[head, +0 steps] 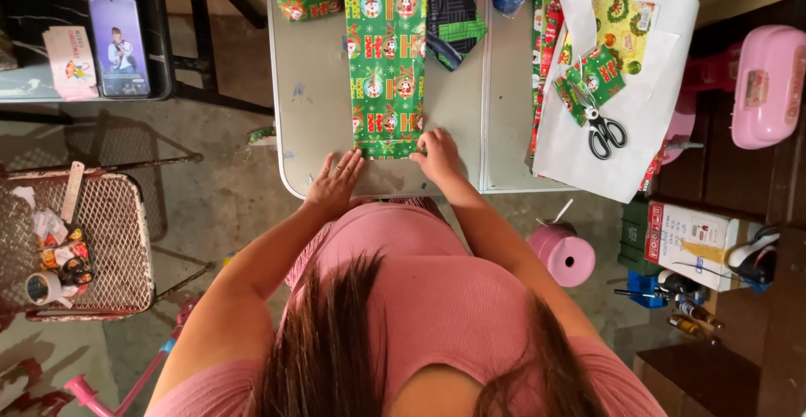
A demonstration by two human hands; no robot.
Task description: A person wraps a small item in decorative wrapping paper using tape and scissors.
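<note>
At the near edge of the grey folding table [311, 89], your left hand [334, 183] lies flat, fingers spread, just beside the near left corner of the long parcel in green festive wrapping paper [386, 56]. Your right hand [437, 155] presses on the parcel's near right corner, fingers curled; whether they pinch the paper you cannot tell. The parcel runs away from you, its far end cut off. Black-handled scissors [604, 130] lie well apart to the right.
</note>
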